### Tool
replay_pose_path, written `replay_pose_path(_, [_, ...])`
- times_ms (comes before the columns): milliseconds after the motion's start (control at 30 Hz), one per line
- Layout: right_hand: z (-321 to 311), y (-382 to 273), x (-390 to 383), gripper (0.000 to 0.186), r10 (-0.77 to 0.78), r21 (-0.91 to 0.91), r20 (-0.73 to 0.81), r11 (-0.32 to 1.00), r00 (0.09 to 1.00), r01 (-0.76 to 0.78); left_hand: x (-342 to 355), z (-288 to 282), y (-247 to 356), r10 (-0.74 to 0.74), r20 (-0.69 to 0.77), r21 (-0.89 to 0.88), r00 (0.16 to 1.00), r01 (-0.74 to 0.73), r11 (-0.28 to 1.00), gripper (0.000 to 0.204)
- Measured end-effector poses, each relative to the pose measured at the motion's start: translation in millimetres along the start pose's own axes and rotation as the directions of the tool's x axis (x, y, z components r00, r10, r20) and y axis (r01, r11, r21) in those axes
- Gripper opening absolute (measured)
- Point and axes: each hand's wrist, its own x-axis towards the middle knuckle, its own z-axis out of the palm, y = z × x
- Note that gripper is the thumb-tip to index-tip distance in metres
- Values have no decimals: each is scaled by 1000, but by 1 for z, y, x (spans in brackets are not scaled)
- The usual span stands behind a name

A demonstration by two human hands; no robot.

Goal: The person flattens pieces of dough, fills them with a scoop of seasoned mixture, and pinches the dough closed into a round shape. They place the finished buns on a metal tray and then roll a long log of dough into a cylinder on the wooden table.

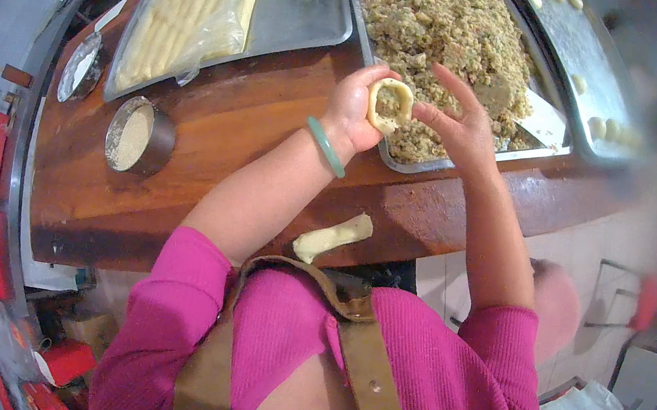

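Head camera, looking down: a person in a bright pink top and a brown apron stands at a wooden table [211,125]. The left hand [355,107], with a green bangle [326,147] on its wrist, is curled around a small cup of pale dough [389,105], holding it up with the hollow facing the camera. The right hand [464,123] is just beside the dough cup on its right, fingers spread and partly open, fingertips at the cup's rim; it grips nothing.

Both hands hover over the near edge of a metal tray [439,164] heaped with crumbly greenish-brown filling [445,25]. Near the person, at the table's edge, lies a short log of dough [332,237].

To the far left sits another metal tray [304,14] holding pale dough strips under clear plastic wrap [181,20]. Left of the hands stands a round metal tin [140,137] of fine pale crumbs. At the far right a third tray [583,61] carries small shaped dough pieces [596,126].
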Motion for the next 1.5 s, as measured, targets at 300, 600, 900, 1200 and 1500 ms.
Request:
replay_pose_path(300, [9, -24, -6, 74, 211, 234, 231, 936, 950, -264, -15, 18, -15, 19, 175, 338, 984, -79, 938, 11])
replay_pose_path(600, [-20, 20, 17, 68, 350, 819, -78, 557, 933, -140, 24, 25, -29, -16, 120, 231, 993, -12, 973, 12])
replay_pose_path(900, [-30, 5, 0, 86, 338, 937, 220, 187, 915, -295, 66, 17, -5, -33, 142, 96, 989, 19, 995, 17])
replay_pose_path(1200, [-34, -3, -28, 61, 221, 466, 145, 845, 964, -264, 23, 63, -4, 223, -195, 46, 955, -218, 975, 14])
replay_pose_path(1500, [1, -21, -27, 68, -5, 267, 82, 964, 997, -17, -30, 39, -27, 54, 70, 268, 996, -71, 961, 46])
